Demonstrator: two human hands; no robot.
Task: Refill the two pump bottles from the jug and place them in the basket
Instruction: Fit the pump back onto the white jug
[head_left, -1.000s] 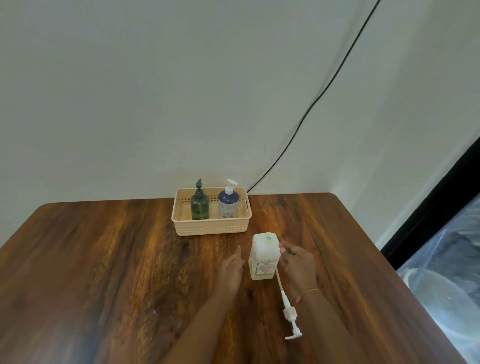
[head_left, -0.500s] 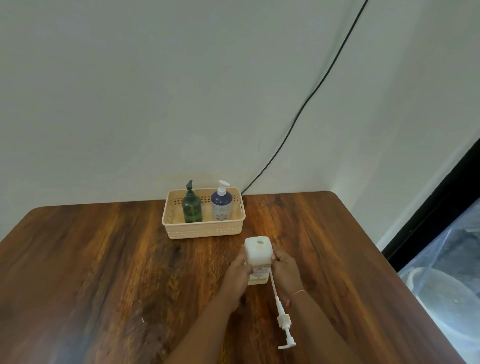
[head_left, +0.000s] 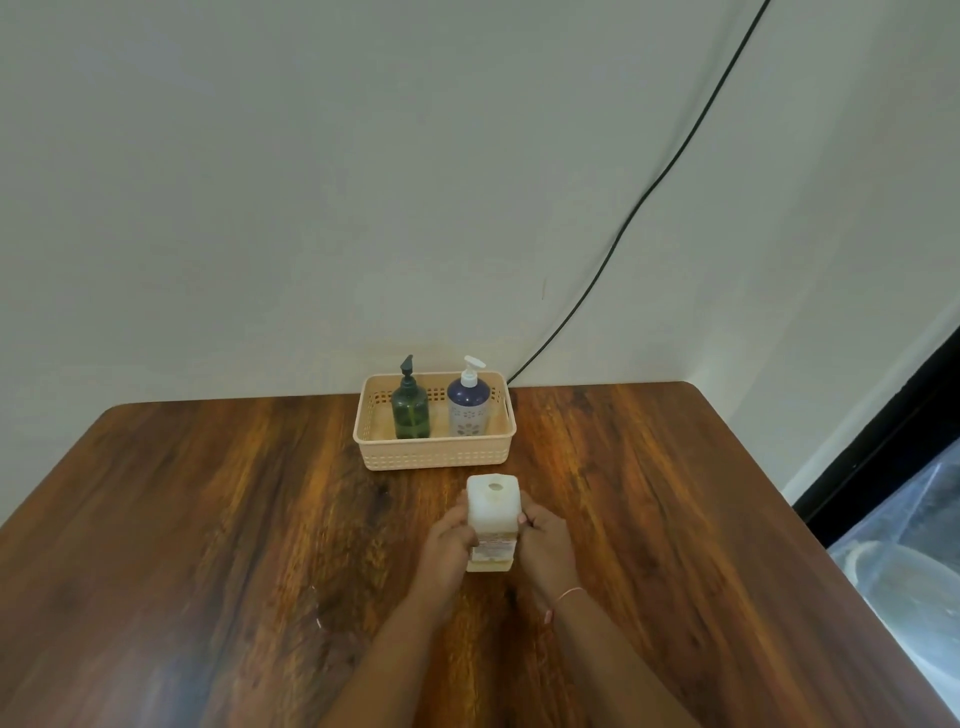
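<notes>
Left hand (head_left: 445, 545) and right hand (head_left: 548, 540) clasp upright jug (head_left: 492, 512) by its sides on table (head_left: 208, 519) near basket (head_left: 434, 457); green pump bottle (head_left: 410, 410) and blue pump bottle (head_left: 468, 410) stand inside, fill unclear, so probably wrap-up, next setting jug aside.

No wording can be read anywhere. The jug (head_left: 493, 512), at the middle of the worktop (head_left: 208, 519), carries a pale label (head_left: 493, 548) low on its near face, with a band of reddish print too small and blurred to make out. The blue pump bottle (head_left: 468, 410), in the right half of the basket (head_left: 434, 457) by the worktop's far edge, bears a flower pattern on its white lower part, with no legible letters.
</notes>
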